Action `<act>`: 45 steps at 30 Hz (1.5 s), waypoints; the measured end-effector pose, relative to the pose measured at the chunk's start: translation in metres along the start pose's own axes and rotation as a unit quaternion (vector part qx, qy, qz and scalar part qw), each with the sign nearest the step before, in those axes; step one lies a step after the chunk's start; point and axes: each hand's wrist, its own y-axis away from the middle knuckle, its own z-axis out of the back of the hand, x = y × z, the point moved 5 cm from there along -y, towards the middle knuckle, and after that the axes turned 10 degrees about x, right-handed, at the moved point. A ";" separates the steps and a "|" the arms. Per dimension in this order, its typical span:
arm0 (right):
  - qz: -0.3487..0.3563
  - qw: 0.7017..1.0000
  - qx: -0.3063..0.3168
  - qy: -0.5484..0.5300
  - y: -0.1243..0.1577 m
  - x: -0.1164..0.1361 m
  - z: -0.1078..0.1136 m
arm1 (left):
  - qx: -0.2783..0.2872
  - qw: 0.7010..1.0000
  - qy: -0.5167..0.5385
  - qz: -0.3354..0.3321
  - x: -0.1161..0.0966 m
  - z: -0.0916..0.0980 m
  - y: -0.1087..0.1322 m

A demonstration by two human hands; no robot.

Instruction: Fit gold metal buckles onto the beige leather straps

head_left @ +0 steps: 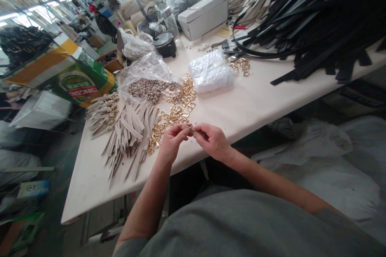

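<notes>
My left hand and my right hand meet above the table's front edge, fingertips pinched on a short beige strap. Much of that strap is hidden by the fingers; whether a buckle is on it I cannot tell. Just beyond my left hand spreads a pile of gold buckles. Left of them lie loose beige straps in a fanned heap. Small beige loops spill from a clear plastic bag behind the straps.
A white plastic-wrapped bundle sits mid-table. Long black straps overhang the right side. Toward the back are a white box and a dark lidded pot. Beyond the left edge stands a green carton.
</notes>
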 end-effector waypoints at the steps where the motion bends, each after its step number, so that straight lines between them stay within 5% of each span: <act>1: 0.013 1.000 -0.005 0.023 0.000 0.002 0.001 | -0.012 1.000 0.001 -0.021 -0.001 -0.001 0.001; 9: 0.011 0.997 0.077 0.015 -0.002 0.003 0.003 | -0.032 0.993 -0.024 -0.109 -0.012 -0.002 0.005; 19: 0.014 0.992 0.109 0.060 -0.004 0.005 0.005 | -0.014 0.997 -0.003 -0.078 -0.002 -0.007 0.003; 26: 0.001 0.992 0.109 0.056 -0.005 0.005 0.004 | 0.012 0.992 0.122 -0.009 0.005 -0.002 -0.004; 31: 0.029 0.991 0.097 0.082 -0.005 0.005 0.004 | 0.034 0.997 0.061 -0.018 0.002 -0.001 0.000; 37: 0.022 0.992 0.095 0.082 -0.007 0.011 0.005 | 0.001 0.998 0.012 -0.059 0.000 0.000 0.001; 45: -0.024 0.988 0.120 0.096 -0.006 0.011 0.011 | -0.059 0.989 0.133 -0.040 -0.005 0.008 -0.002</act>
